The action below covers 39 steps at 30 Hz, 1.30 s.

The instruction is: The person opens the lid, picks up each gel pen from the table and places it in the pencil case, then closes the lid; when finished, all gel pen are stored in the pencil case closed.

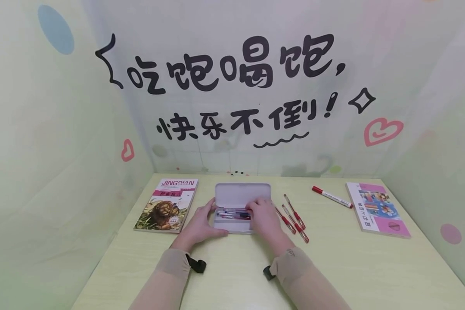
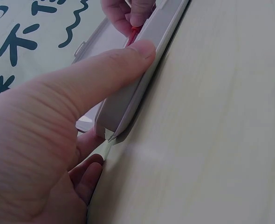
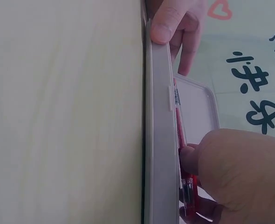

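An open pencil case (image 1: 243, 196), pale grey-lilac, lies on the table with its lid tipped back toward the wall. Several pens (image 1: 228, 214) lie inside it, some partly hidden by my right hand. My left hand (image 1: 203, 224) holds the case's left end, the thumb against the front wall and the fingers around the far side. Over the case's right part, my right hand (image 1: 265, 217) reaches in. In the right wrist view its thumb and fingers pinch a red pen (image 3: 180, 126) with a clear red cap, low in the case.
Several red-capped gel pens (image 1: 293, 215) lie loose just right of the case. Farther right are a red-and-white marker (image 1: 332, 197) and a pink-and-white book (image 1: 377, 209). A book with a lion cover (image 1: 166, 206) lies at the left. Printed sheets wall the table at the back and sides.
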Tool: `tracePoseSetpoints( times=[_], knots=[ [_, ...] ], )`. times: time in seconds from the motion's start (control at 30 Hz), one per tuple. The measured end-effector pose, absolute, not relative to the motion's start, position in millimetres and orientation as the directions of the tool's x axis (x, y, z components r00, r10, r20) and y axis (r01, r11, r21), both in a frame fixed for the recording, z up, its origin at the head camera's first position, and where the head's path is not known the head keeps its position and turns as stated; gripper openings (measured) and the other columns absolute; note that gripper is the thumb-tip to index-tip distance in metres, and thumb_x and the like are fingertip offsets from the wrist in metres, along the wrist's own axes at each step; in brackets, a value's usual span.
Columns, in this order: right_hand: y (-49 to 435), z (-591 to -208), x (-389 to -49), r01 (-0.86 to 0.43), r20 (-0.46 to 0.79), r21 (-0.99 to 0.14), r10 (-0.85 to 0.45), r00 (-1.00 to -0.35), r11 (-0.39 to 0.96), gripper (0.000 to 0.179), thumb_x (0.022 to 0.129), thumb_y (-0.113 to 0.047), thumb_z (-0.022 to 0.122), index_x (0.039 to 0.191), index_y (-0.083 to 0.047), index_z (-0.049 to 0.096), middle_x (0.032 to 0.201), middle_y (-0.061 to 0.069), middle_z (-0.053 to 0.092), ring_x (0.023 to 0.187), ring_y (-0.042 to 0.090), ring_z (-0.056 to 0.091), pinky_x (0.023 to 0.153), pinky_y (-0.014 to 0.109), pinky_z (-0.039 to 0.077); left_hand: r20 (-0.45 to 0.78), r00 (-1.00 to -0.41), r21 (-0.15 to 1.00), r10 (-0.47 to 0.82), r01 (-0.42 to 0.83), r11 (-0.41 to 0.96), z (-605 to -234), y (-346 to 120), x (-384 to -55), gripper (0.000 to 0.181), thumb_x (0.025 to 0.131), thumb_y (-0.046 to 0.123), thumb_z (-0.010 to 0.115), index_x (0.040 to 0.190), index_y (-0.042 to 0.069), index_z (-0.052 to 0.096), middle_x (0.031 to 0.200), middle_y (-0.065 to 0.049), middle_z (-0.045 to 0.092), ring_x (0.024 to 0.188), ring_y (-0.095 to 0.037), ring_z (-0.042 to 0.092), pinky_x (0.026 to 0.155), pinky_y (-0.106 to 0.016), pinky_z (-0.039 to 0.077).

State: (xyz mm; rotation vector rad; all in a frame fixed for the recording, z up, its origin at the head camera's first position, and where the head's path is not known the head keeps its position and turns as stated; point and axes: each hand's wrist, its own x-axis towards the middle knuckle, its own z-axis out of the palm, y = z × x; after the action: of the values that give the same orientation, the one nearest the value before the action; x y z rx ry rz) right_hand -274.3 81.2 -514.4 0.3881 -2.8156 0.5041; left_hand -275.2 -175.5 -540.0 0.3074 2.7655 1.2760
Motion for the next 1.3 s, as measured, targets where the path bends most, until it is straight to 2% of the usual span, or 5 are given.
tracePoseSetpoints(
  times=[0.33, 0.63, 0.8, 1.1, 1.3],
  knots=[
    [76, -515, -276, -0.26, 0.2, -0.278, -0.209, -0.957, 0.925, 0.013, 0.107, -0.019, 0.07, 0.112, -0.018, 0.083, 0.113, 0.004, 0.072, 0.112, 0.028, 0.064, 0.105, 0.047, 0.057, 0.013, -0.975, 0.763, 0.22, 0.152, 0.628, -539, -176, -275, 0.141, 0.064, 0.05, 0.106, 0.177, 0.024, 0.026, 0.165, -0.005, 0.057, 0.16, -0.037, 0.043, 0.134, -0.065, 0.034],
    [76, -517, -275, -0.273, 0.244, -0.278, -0.207, -0.947, 0.921, 0.014, 0.108, -0.023, 0.07, 0.112, -0.02, 0.083, 0.114, 0.004, 0.074, 0.111, 0.028, 0.064, 0.104, 0.046, 0.057, 0.015, -0.977, 0.758, 0.212, 0.15, 0.635, -539, -176, -274, 0.142, 0.063, 0.049, 0.107, 0.177, 0.022, 0.026, 0.164, -0.005, 0.057, 0.16, -0.036, 0.043, 0.135, -0.064, 0.034],
    [80, -514, -273, -0.261, 0.271, -0.346, -0.17, -0.947, 0.901, 0.017, 0.108, -0.024, 0.07, 0.121, -0.018, 0.08, 0.125, 0.008, 0.074, 0.121, 0.032, 0.066, 0.112, 0.051, 0.057, 0.016, -0.977, 0.753, 0.214, 0.152, 0.64, -539, -175, -274, 0.142, 0.063, 0.049, 0.107, 0.177, 0.022, 0.026, 0.164, -0.005, 0.058, 0.16, -0.036, 0.043, 0.135, -0.064, 0.033],
    [104, -512, -272, -0.222, 0.335, -0.477, -0.057, -0.94, 0.85, 0.026, 0.108, -0.023, 0.068, 0.131, -0.012, 0.074, 0.121, 0.012, 0.074, 0.116, 0.038, 0.067, 0.101, 0.055, 0.06, 0.01, -0.978, 0.757, 0.21, 0.145, 0.637, -539, -175, -275, 0.143, 0.063, 0.049, 0.107, 0.177, 0.022, 0.026, 0.164, -0.005, 0.057, 0.16, -0.036, 0.043, 0.135, -0.065, 0.032],
    [130, -516, -271, -0.176, 0.329, -0.544, 0.016, -0.944, 0.821, 0.031, 0.109, -0.022, 0.066, 0.136, -0.01, 0.071, 0.126, 0.017, 0.072, 0.122, 0.043, 0.066, 0.106, 0.061, 0.059, 0.015, -0.978, 0.756, 0.21, 0.148, 0.638, -539, -175, -275, 0.142, 0.062, 0.05, 0.107, 0.177, 0.024, 0.026, 0.165, -0.005, 0.057, 0.16, -0.036, 0.042, 0.135, -0.066, 0.032]
  ],
)
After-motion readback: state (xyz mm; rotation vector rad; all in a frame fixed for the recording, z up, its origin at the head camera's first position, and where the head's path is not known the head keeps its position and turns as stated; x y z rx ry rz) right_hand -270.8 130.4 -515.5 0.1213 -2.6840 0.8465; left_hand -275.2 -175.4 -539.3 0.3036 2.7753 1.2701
